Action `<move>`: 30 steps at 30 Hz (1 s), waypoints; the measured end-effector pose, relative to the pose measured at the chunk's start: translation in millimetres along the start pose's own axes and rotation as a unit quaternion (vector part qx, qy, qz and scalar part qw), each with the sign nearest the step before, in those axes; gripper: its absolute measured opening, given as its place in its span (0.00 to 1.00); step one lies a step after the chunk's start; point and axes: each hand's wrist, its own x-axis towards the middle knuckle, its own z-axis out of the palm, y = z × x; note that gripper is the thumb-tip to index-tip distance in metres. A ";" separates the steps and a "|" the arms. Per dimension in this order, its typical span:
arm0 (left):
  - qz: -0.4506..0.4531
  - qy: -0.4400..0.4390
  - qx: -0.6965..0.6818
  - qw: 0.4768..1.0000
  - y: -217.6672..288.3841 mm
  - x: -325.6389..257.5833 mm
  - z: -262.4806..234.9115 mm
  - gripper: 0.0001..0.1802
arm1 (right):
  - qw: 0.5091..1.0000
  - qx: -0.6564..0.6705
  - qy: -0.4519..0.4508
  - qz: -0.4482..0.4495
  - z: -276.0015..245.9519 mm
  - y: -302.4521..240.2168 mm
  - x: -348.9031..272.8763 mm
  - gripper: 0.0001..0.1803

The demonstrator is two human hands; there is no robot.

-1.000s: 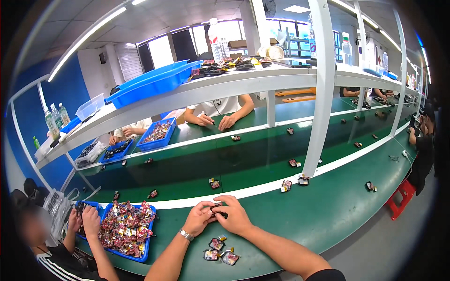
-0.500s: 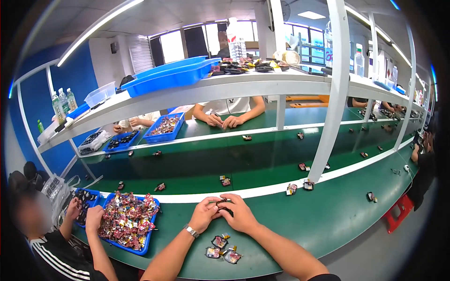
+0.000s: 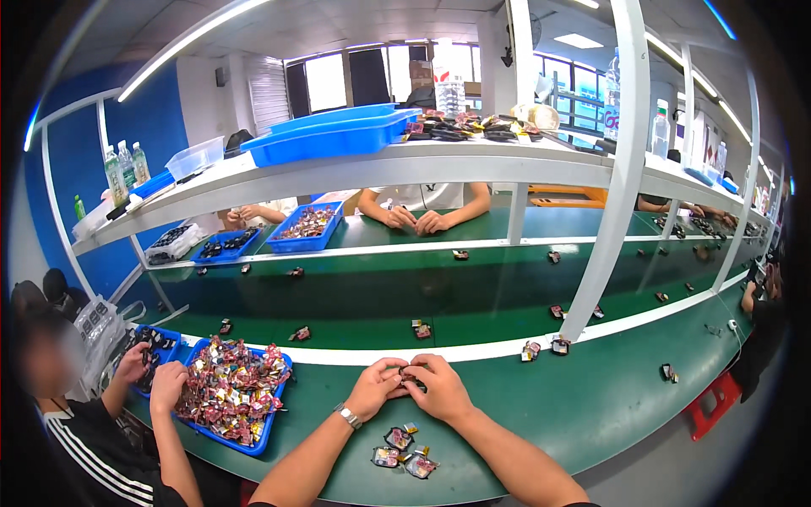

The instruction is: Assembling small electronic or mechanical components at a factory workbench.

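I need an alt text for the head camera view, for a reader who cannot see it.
A person's left hand and right hand hold a small dark part above a green workbench. Three small assemblies lie between the forearms; at left, a co-worker is beside a blue tray heaped with reddish parts.

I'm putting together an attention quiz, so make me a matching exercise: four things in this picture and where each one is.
Things
1. Small dark part
2. Metal wristband
3. Heaped blue tray
4. Red stool

Places
A. Far right, beyond the edge of the green bench
B. Between the left hand and right hand
C. On the bench, left of both hands
D. Around the left wrist

Pairs: 1-B, 2-D, 3-C, 4-A
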 end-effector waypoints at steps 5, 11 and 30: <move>-0.005 -0.003 0.004 1.000 -0.3 1.4 1.6 0.15 | 0.999 -0.044 0.012 0.014 4.0 2.2 -3.6 0.10; -0.002 -0.009 0.008 1.000 -1.9 2.2 1.4 0.14 | 0.997 -0.059 0.039 0.013 7.8 3.5 -4.9 0.10; 0.069 0.102 0.143 0.982 -11.9 4.2 12.5 0.08 | 0.963 0.152 0.012 0.222 5.3 4.8 -2.2 0.09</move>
